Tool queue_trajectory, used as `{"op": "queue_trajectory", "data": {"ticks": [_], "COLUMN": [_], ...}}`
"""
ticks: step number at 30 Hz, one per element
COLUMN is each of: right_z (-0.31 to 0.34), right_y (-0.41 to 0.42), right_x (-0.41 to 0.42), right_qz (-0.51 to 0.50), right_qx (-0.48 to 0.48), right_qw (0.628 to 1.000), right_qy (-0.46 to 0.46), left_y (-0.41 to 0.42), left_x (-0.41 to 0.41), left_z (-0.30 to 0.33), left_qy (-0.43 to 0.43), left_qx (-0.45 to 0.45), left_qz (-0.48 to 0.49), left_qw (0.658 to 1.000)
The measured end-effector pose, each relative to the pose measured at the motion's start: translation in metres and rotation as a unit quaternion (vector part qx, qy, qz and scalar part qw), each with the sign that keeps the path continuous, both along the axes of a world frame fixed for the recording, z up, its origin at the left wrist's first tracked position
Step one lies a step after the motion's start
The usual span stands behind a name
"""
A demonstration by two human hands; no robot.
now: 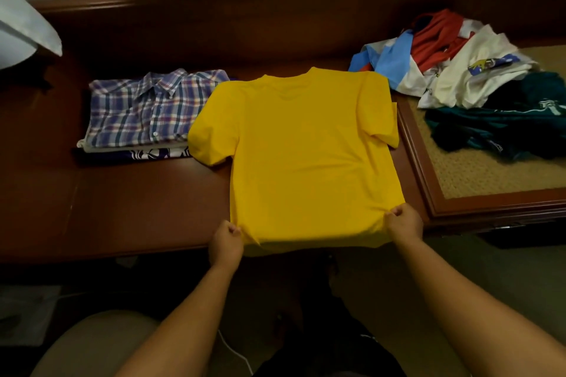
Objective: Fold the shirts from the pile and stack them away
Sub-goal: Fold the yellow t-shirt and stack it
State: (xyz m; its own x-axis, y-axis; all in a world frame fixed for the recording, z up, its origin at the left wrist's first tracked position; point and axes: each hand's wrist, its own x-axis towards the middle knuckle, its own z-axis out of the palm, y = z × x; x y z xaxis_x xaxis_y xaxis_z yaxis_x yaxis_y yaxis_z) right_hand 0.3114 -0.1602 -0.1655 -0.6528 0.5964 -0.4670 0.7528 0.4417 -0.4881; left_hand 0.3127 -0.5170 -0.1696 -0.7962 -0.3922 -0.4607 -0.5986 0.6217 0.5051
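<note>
A yellow t-shirt (pixel 303 156) lies spread flat on the dark wooden table (pixel 137 211), collar away from me and hem at the near edge. My left hand (pixel 226 243) pinches the hem's left corner. My right hand (pixel 403 221) pinches the hem's right corner. To the left sits a stack of folded shirts (pixel 144 113) with a plaid shirt on top; the yellow sleeve overlaps its right edge. At the back right lies the unfolded pile (pixel 465 70) of white, red, blue and dark green garments.
A woven mat in a raised wooden frame (pixel 490 180) fills the right side, under part of the pile. A white lampshade (pixel 24 30) stands at the far left. A wooden back rail runs along the wall. A pale chair seat (pixel 92 343) is below left.
</note>
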Motion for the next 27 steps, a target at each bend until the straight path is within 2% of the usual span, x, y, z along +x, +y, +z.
{"op": "queue_trajectory", "data": {"ticks": [4, 8, 14, 16, 19, 21, 23, 27], "right_z": [0.021, 0.033, 0.024, 0.022, 0.023, 0.022, 0.017, 0.011], "right_y": [0.011, 0.025, 0.032, 0.033, 0.030, 0.023, 0.016, 0.006], "right_x": [0.012, 0.010, 0.015, 0.016, 0.014, 0.011, 0.007, -0.001], "right_qz": [-0.060, -0.073, -0.020, -0.032, 0.016, 0.068, 0.100, 0.085], "right_qx": [-0.067, -0.071, -0.110, -0.098, -0.020, 0.018, 0.041, 0.078], "right_qw": [0.993, 0.989, 0.993, 0.994, 1.000, 0.997, 0.994, 0.993], "right_qy": [0.074, 0.109, 0.033, 0.019, 0.009, 0.011, 0.019, -0.029], "left_y": [-0.013, -0.026, -0.018, -0.016, -0.011, -0.004, 0.004, 0.015], "left_x": [0.005, 0.009, 0.005, 0.007, 0.011, 0.012, 0.010, -0.001], "left_z": [0.022, 0.030, 0.014, 0.009, 0.011, 0.016, 0.018, 0.012], "left_qy": [0.047, 0.074, 0.015, -0.017, -0.043, -0.015, 0.004, -0.025], "left_qx": [0.082, 0.101, 0.124, 0.125, -0.038, -0.129, -0.177, -0.187], "left_qz": [0.098, 0.109, 0.094, 0.055, -0.057, -0.145, -0.237, -0.352], "left_qw": [0.991, 0.986, 0.988, 0.990, 0.997, 0.981, 0.955, 0.917]}}
